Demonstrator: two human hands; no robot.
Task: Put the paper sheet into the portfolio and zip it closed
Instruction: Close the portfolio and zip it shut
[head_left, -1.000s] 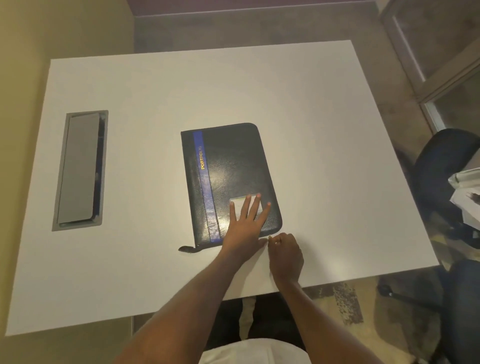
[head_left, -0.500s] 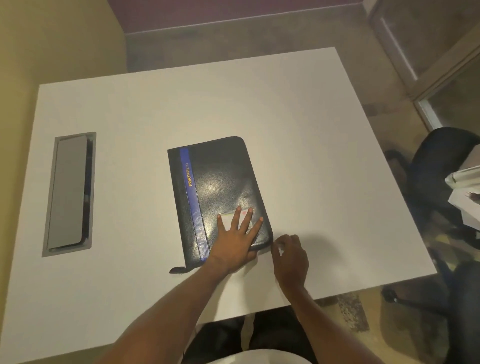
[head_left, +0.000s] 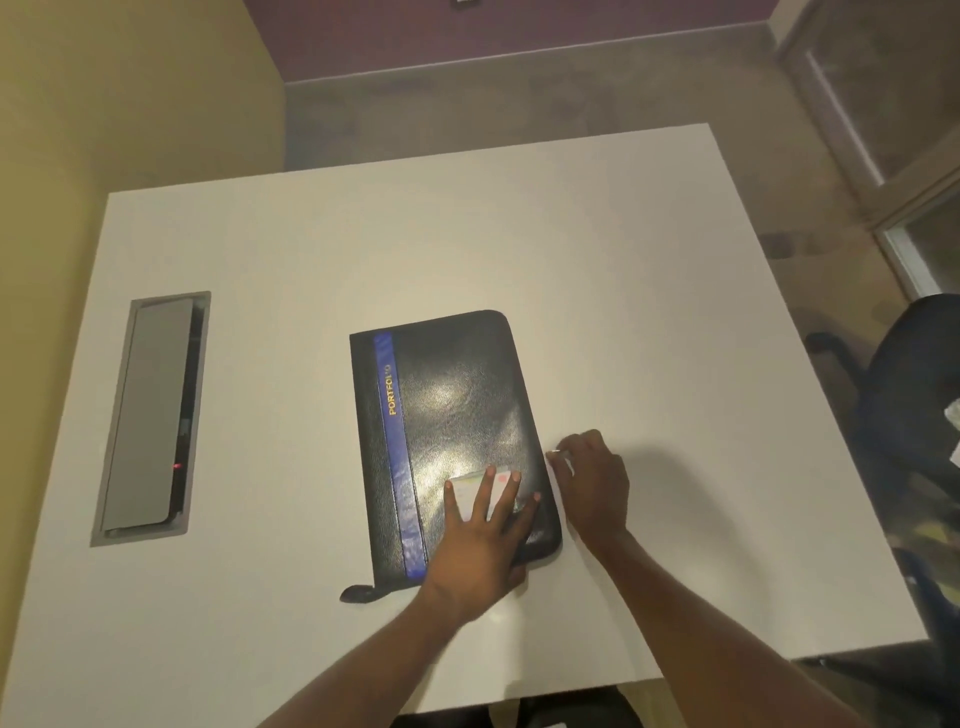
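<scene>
Head view: left hand (head_left: 480, 545) flat on portfolio (head_left: 452, 415); right hand (head_left: 592, 480) pinches a barely visible zipper pull (head_left: 555, 452).

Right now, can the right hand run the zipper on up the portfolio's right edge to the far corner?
Probably yes. The right hand pinches something small, likely the zipper pull, at the portfolio edge; bare table lies beside that edge. The left hand presses the near corner, behind the pull.

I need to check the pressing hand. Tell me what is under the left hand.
The left hand lies flat on the closed portfolio, fingers spread over a pale label on its cover. The label's middle is covered. Nothing inside the portfolio shows.
</scene>
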